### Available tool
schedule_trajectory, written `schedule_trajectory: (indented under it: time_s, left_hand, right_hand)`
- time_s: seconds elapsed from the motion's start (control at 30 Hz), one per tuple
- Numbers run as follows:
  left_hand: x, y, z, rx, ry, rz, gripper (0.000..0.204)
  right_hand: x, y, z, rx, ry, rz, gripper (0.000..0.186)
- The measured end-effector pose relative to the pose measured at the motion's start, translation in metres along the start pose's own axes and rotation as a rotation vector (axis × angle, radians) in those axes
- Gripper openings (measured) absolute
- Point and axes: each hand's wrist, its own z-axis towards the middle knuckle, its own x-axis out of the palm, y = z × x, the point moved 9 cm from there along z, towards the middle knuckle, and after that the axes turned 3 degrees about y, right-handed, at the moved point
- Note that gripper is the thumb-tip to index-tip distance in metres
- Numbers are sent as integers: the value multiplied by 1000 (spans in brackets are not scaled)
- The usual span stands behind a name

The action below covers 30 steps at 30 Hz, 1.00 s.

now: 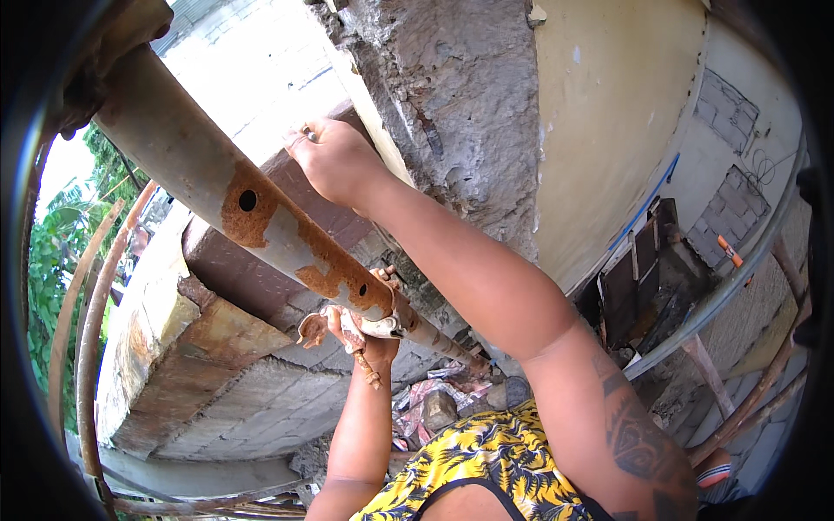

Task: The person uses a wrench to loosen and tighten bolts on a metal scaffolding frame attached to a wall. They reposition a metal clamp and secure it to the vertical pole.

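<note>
A rusty steel prop with round holes slants from the upper left down toward the ground, thinner at its lower part. My left hand is wrapped around it from beneath, at a pale metal collar where the two tubes meet. Beside those fingers a rusty bolt hangs from the collar. My right hand is raised to the right of the prop, apart from it, closed in a fist. A small shiny bit shows at its fingers; I cannot make out what it is.
Behind the prop runs a brown-faced concrete block ledge. A rough concrete column stands beside a yellowish wall. Rubble and cloth lie at the prop's foot. Curved bars stand at left; dark boards lean at right.
</note>
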Motion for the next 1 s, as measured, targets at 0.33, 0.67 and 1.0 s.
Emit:
schedule_trajectory:
  time_s: [0.33,0.67,1.0]
  left_hand:
    - [29,-1,-1,-81,85,-85,102]
    - [33,-3,0,-109,139,-110,97]
    - [39,-4,-1,-105,91,-16,93]
  right_hand:
    - [-65,13,-185,-444,42,723,56]
    - [-75,-56,-285,-32,-24,593,23]
    - [-21,-200,-370,715,-216,706,62]
